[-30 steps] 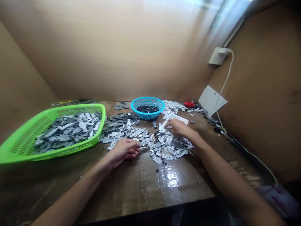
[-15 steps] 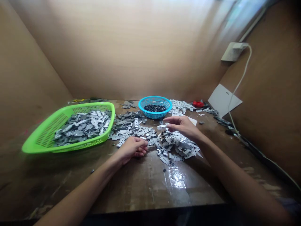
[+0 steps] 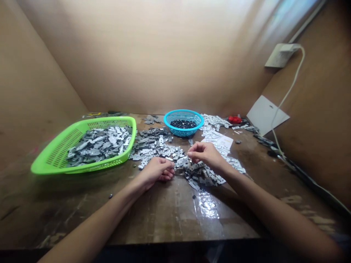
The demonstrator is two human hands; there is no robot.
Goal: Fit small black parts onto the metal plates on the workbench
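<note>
My left hand is closed in a pinch at the front of the pile. A pale sliver shows by its thumb, but what the fingers hold is too small to make out. Opposite it, my right hand pinches a small flat grey part, whose other end points to my left fingertips. I cannot tell whether they touch it. Below and right of the hands lies a heap of similar grey-white parts, some with black bits. More flat grey parts are spread behind my left hand.
A green basket on the left holds many flat grey parts. Farther back, a blue basket contains small black pieces. A red object, a white card and a white cable are on the right. Wooden boards enclose the table.
My right hand has moved down and slightly left, bringing a grey part close to my left hand. The left hand stays nearly in place. The view has shifted slightly.
</note>
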